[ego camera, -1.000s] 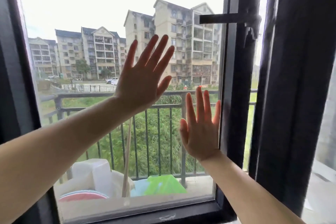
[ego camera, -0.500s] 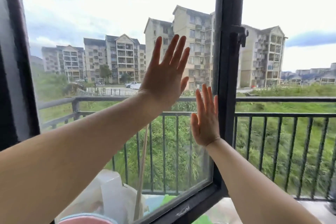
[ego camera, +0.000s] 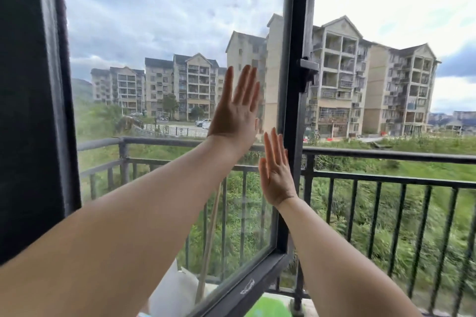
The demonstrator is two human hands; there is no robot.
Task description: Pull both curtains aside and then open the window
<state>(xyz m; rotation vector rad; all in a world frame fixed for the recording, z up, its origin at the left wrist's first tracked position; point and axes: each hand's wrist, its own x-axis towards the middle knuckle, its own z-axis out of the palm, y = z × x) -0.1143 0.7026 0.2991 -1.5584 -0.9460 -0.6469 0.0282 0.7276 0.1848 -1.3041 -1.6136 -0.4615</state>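
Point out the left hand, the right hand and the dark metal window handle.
left hand [ego camera: 238, 116], head view, palm's back.
right hand [ego camera: 277, 175], head view, back of hand.
dark metal window handle [ego camera: 307, 69], head view, its base block.

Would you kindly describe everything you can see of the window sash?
The window sash is a dark, metal-looking frame around one clear pane, swung outward over the balcony, hinged at the left. A dark handle sits on its free edge. The left hand and right hand press flat on the glass, fingers spread upward. A torn white sticker marks the bottom rail.
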